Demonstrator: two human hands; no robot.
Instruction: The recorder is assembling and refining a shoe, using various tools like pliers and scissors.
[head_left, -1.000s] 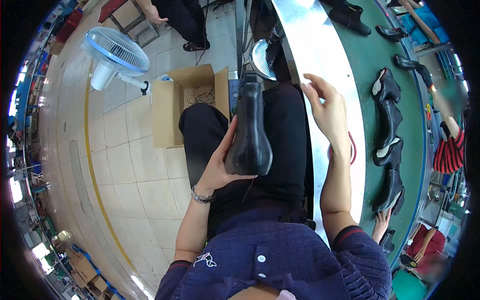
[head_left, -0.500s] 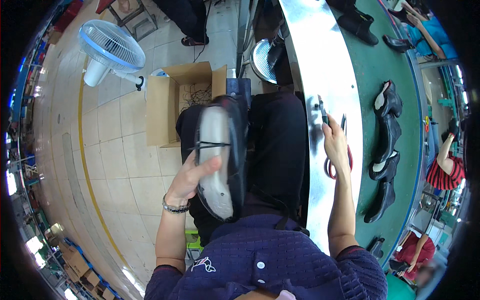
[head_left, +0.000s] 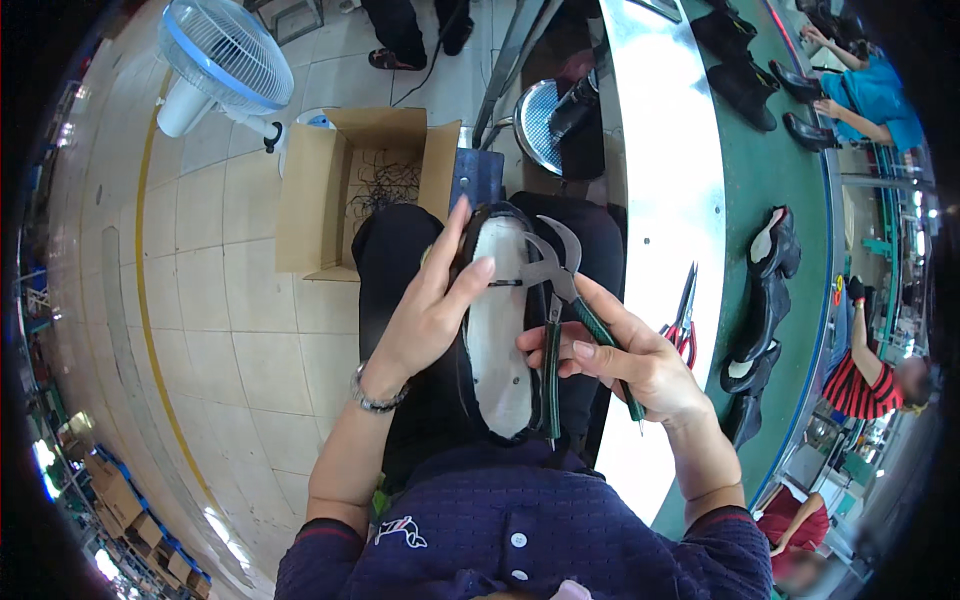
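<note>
A black shoe lies sole side up on my lap, its pale underside facing me, toe and heel in line with my legs. A short dark cord crosses that underside. My left hand grips the shoe's left edge, thumb pressed on the pale face. In my right hand are end-cutting pincers with dark green handles. The handles are spread, and the curved jaws stand apart over the shoe's right edge, close to the cord. Whether the jaws touch the shoe I cannot tell.
Red-handled pliers lie on the metal bench at my right. Beyond it, a green belt carries several black shoes. A cardboard box holding dark cords stands front left, near a fan. Other people work at the right.
My right hand has lifted the pincers from the bench and brought them to the shoe. The shoe has moved right on my lap, and my left hand's grip has shifted upward.
</note>
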